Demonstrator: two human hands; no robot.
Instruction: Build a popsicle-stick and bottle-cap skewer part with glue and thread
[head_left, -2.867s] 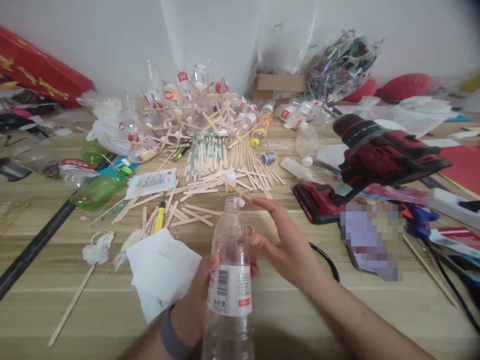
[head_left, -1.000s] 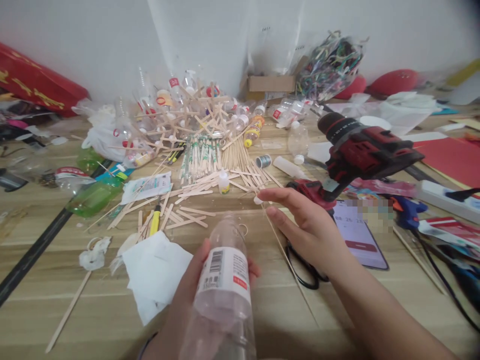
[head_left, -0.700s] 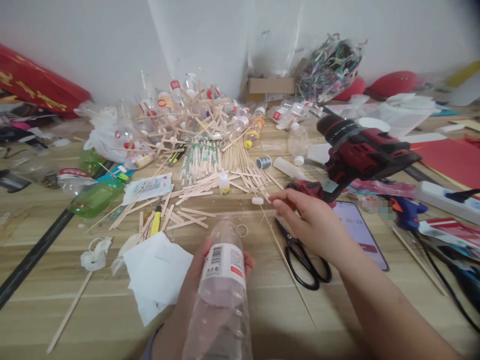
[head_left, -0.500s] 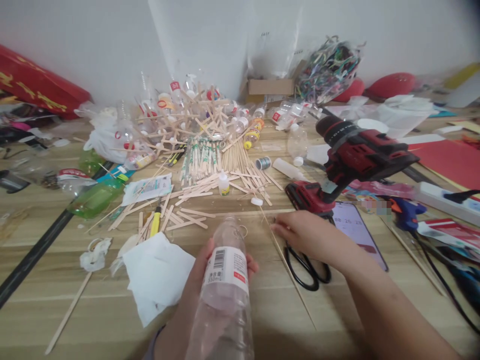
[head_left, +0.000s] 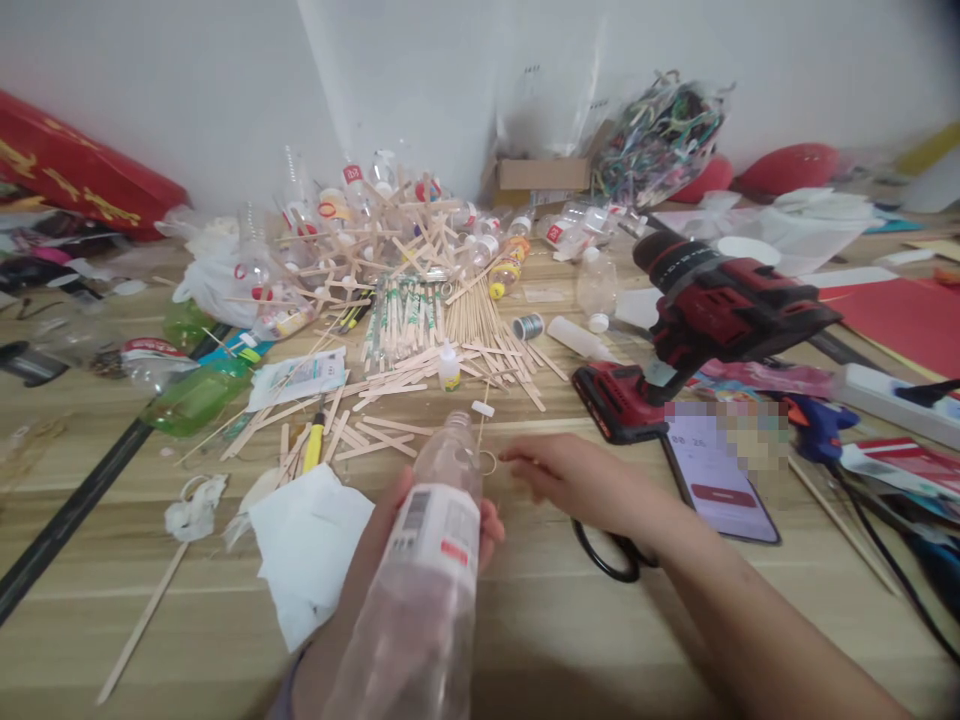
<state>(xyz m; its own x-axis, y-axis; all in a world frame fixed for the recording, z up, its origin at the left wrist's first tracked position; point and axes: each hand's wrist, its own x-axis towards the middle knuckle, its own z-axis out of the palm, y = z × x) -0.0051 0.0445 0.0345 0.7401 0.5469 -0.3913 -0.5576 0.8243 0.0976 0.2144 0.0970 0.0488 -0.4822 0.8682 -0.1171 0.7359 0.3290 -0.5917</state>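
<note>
My left hand (head_left: 491, 528) is wrapped round a clear plastic bottle (head_left: 442, 540) with a white label, its uncapped mouth tilted up and away from me. Just beyond the mouth is a thin wooden stick (head_left: 481, 432) with a small white cap (head_left: 484, 408) at it; the stick's lower part is hidden behind the bottle. A small pale ring (head_left: 488, 462) shows between the bottle and my right hand (head_left: 555, 475). The right fingers reach leftward, slightly blurred and a little apart, with nothing visible in them. Under that wrist lie black-handled scissors (head_left: 611, 555), partly covered.
A red cordless drill (head_left: 720, 310) stands right of a glue bottle (head_left: 448, 368); near it lies a phone (head_left: 720, 480). Wooden sticks (head_left: 390, 438), a yellow cutter (head_left: 313, 445) and white tissue (head_left: 307, 550) lie left. Plastic bottles (head_left: 360, 190) crowd the back.
The thin stick with the white cap has shifted left, behind the bottle. My right hand has moved left, its fingers looser. The bottle has tilted and moved slightly left.
</note>
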